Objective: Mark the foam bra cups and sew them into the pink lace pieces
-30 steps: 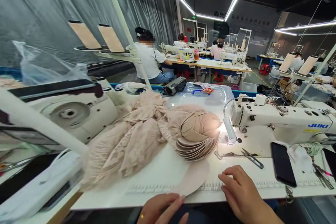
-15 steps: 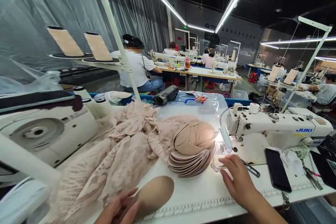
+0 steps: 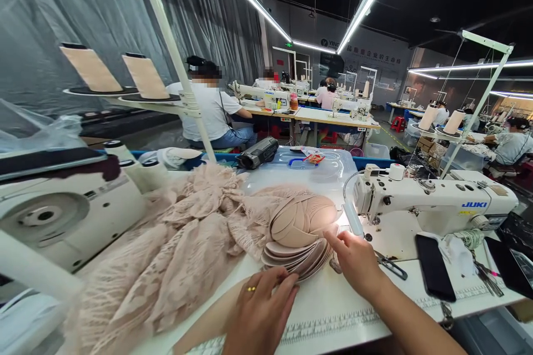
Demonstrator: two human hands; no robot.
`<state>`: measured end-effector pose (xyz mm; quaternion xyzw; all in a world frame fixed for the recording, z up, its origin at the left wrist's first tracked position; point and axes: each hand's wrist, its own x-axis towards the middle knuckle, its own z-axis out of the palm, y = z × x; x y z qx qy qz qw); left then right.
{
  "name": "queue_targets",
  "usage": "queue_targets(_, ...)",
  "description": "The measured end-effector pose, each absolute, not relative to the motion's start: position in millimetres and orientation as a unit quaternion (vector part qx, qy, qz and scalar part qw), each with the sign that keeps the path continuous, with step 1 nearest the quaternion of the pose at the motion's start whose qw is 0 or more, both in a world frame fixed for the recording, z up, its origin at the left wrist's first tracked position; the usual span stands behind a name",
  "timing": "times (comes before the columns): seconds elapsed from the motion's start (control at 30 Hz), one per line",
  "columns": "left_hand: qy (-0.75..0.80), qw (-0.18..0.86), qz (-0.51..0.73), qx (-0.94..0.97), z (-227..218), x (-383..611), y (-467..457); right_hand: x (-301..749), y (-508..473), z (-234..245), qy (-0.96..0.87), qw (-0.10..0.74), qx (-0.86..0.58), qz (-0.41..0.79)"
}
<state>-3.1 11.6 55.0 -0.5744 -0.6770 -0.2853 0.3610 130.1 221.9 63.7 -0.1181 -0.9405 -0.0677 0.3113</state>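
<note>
Left fingers and right fingers bent, can't tell if gripping; white surface carries lace heap at left, pad stack at both hands' fingertips, single pad partly behind left hand, snips near right wrist

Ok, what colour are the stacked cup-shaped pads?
Beige; the stacked pads show best in the head view.

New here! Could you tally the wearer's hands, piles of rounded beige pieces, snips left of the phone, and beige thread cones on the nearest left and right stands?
Hands (left hand, right hand): 2
Pile of rounded beige pieces: 1
Snips: 1
Left-stand cones: 2
Right-stand cones: 2
Total: 8
</note>
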Motion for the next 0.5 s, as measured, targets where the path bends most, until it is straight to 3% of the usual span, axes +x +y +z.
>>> queue_targets(0.2,-0.691,0.316,-0.257,-0.597,44,-16,6,144,218,63,-0.929,0.354,-0.077,-0.074)
queue_targets(0.33,-0.691,0.308,-0.261,-0.599,40,-22,0,185,206,69,-0.895,0.436,-0.071,-0.058)
queue_targets(0.43,-0.68,0.306,-0.286,-0.602,46,-24,-3,226,199,80,-0.878,0.463,-0.105,0.055)
queue_targets(0.5,-0.657,0.301,-0.319,-0.613,53,-24,-5,252,201,85,-0.886,0.403,-0.138,0.181)
